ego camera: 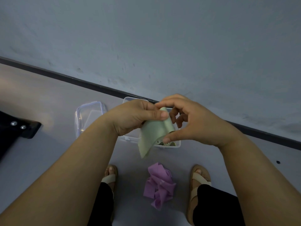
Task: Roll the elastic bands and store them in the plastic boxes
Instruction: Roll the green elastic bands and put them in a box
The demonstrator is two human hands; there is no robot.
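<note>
Fingers of left hand, right hand pinch green band over box near skirting; purple band nearer.

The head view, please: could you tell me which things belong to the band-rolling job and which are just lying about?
Job: green band, pinched by left hand and right hand; purple band on the floor; clear box behind the hands; second clear box or lid left of it.
Lying about: black studded item at the left edge; sandals on the feet.
</note>
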